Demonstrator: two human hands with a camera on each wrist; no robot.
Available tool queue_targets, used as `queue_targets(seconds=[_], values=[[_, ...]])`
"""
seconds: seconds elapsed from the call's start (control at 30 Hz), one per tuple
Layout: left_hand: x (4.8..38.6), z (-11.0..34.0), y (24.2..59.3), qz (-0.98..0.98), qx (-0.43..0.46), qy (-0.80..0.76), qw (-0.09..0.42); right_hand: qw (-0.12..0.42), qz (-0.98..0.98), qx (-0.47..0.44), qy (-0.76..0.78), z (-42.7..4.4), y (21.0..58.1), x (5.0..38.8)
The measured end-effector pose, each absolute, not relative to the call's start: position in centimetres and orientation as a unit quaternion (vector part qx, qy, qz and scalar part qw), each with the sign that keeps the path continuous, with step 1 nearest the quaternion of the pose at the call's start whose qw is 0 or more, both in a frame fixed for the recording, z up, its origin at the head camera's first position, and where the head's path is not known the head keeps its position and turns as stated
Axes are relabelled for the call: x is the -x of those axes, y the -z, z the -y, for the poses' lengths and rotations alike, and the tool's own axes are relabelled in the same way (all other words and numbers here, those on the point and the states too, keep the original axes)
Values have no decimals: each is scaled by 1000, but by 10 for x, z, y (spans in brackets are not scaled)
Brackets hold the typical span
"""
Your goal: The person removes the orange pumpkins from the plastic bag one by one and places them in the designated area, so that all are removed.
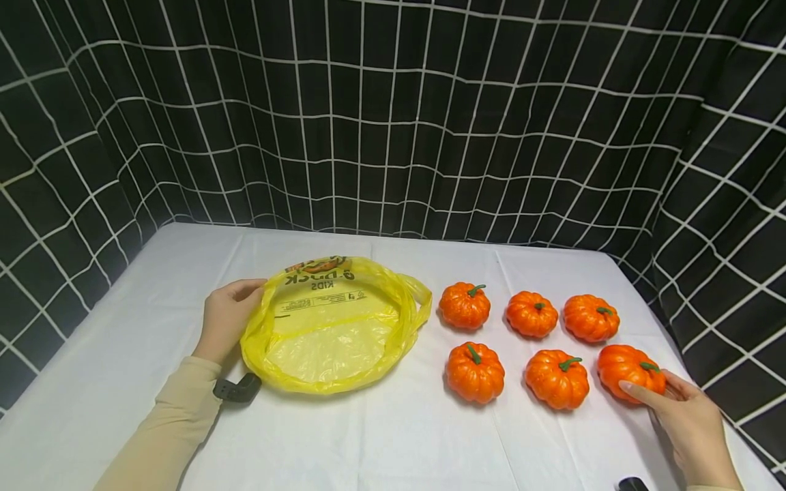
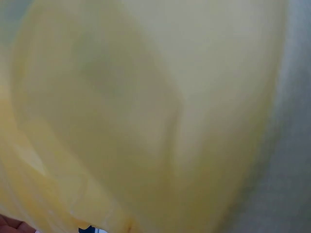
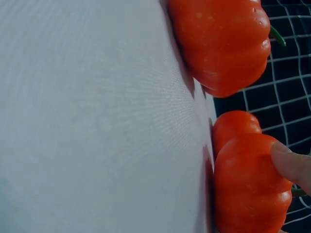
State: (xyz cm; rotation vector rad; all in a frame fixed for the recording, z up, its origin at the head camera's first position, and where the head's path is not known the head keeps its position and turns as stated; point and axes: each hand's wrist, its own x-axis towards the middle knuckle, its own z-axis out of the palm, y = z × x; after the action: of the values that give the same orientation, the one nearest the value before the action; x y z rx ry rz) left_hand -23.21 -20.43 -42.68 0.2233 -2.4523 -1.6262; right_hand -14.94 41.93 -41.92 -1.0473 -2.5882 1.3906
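A yellow plastic bag [image 1: 331, 387] lies on the table with its wide mouth facing up and dark print on its far inner wall. At its left rim, my left hand [image 1: 226, 319] pinches the edge, with some fingertips hidden by the plastic. The blurred bag [image 2: 107, 121] fills most of the left wrist view. On the right, my right hand [image 1: 696, 419] grips the nearest right-hand orange pumpkin [image 1: 621, 368], thumb on its near side. In the right wrist view, the thumb [image 3: 294, 165] presses against that pumpkin [image 3: 248, 189]; whether it touches the table I cannot tell.
More small orange pumpkins with green stems stand between bag and right hand: a front pair [image 1: 474, 374] and a back row of three [image 1: 531, 315]. A white cloth [image 1: 399, 443] covers the table. Black curtains with white grid lines [image 1: 381, 123] enclose its back and sides.
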Motion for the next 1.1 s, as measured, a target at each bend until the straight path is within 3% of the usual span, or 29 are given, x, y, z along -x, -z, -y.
queue_targets(seconds=[0.97,1.1], values=[[232,203,425,832,-77,541,94,-10,850,302,-432,-411,415,146],[230,204,423,837,-75,534,94,38,855,301,-421,-404,404,144]])
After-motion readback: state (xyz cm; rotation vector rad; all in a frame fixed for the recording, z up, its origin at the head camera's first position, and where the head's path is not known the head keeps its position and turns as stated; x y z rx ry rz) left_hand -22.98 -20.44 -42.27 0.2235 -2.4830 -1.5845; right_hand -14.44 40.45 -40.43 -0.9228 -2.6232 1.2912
